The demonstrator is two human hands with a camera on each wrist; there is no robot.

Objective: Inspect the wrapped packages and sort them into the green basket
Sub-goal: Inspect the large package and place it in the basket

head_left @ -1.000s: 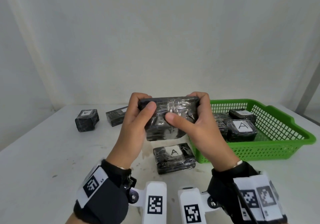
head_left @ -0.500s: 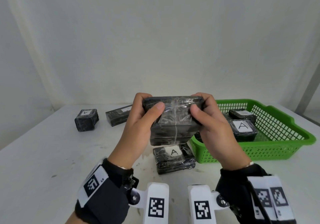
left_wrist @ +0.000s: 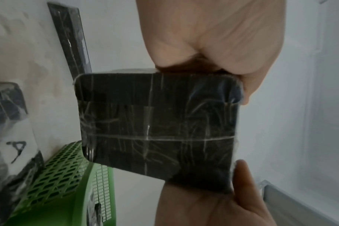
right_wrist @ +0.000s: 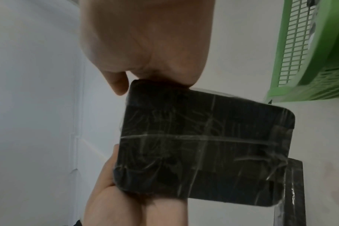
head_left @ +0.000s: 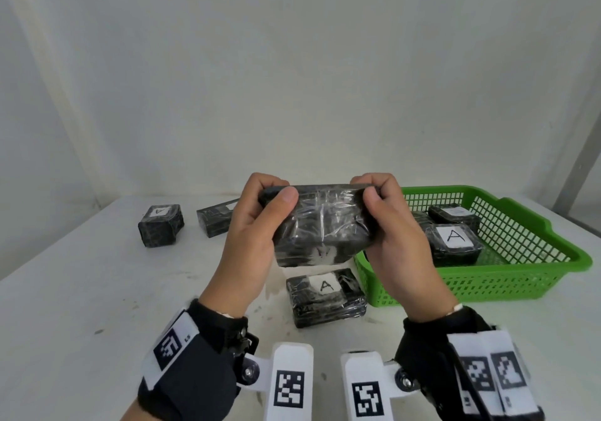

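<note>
Package [head_left: 320,225] gripped between both hands [head_left: 325,235]

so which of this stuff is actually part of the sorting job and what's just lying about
Part of the job:
- held wrapped package, gripped by left hand and right hand
- green basket with labelled packages inside
- package marked A on the table
- small package marked A, far left
- flat package beside it

Just there:
- white table
- wrist marker bands
</note>
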